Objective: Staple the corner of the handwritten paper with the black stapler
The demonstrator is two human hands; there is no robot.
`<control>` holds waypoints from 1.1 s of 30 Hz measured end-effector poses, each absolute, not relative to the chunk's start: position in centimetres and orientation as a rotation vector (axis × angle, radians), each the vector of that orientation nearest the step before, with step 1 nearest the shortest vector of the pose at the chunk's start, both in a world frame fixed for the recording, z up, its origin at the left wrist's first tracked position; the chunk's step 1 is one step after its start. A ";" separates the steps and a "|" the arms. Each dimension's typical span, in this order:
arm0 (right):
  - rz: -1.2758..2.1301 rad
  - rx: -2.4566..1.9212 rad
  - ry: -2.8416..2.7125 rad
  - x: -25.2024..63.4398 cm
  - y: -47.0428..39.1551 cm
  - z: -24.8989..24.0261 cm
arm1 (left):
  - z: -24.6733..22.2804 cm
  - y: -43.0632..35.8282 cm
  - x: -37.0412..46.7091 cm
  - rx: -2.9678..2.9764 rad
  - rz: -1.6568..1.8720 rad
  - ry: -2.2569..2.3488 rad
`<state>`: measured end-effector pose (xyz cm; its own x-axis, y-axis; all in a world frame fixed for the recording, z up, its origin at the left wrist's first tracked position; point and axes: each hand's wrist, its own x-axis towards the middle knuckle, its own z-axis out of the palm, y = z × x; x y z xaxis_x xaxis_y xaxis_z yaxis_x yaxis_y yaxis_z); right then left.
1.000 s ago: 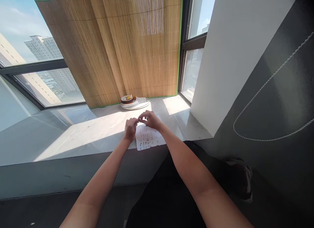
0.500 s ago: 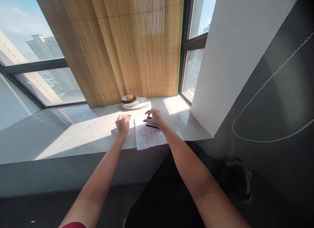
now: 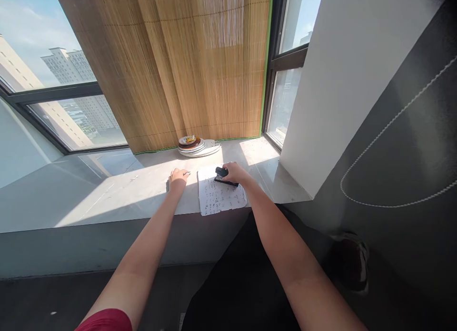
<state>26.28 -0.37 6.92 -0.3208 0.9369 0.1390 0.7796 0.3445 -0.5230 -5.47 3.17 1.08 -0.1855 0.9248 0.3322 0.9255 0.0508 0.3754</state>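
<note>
On the pale sill lies a sheet of paper (image 3: pixel 222 198) covered in rows of handwritten marks. A black stapler (image 3: pixel 221 171) rests on its upper part, the top arm raised from the base. My right hand (image 3: pixel 234 172) is closed around the stapler's right end, hiding part of it. To the left of the paper, my left hand (image 3: pixel 177 178) pinches a small, thin, greyish piece (image 3: pixel 187 172) between its fingertips; it is too small to make out. That hand is apart from the paper, over the sunlit stone.
A stack of plates (image 3: pixel 193 148) stands behind the hands, against a hanging bamboo blind (image 3: pixel 200 74). The sill (image 3: pixel 117 193) ends at a front edge near the paper. A beaded cord (image 3: pixel 387 206) hangs at the right, beside the white wall (image 3: pixel 317 102).
My right hand has shifted slightly right and its fingers have closed around the stapler. My left hand stays beside the paper with the small piece. The view has shifted slightly.
</note>
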 end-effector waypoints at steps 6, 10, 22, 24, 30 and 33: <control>0.513 -1.511 -2.198 26.2 -0.5 7.0 | 0.9 3.2 -5.6 -2.038 -0.774 -2.251; 0.520 -1.505 -2.189 26.3 -0.6 7.0 | 0.8 2.9 -5.5 -2.056 -0.783 -2.220; 0.558 -1.480 -2.178 26.1 -0.4 7.0 | 1.5 2.6 -5.2 -2.054 -0.819 -2.213; 0.543 -1.449 -2.178 25.9 -0.6 7.3 | 1.8 1.9 -5.0 -2.045 -0.867 -2.180; 0.517 -1.448 -2.162 25.2 -1.0 7.3 | 2.2 -0.7 -2.5 -2.339 -0.890 -1.856; 0.494 -1.500 -2.091 25.3 -1.1 7.1 | 1.5 -1.1 -1.0 -2.556 -0.736 -1.715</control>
<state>25.33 -1.07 7.10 -0.2556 0.9467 0.1960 0.7589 0.3221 -0.5659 -1.04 -1.11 1.54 0.3047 0.8806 0.3628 0.8699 -0.4124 0.2706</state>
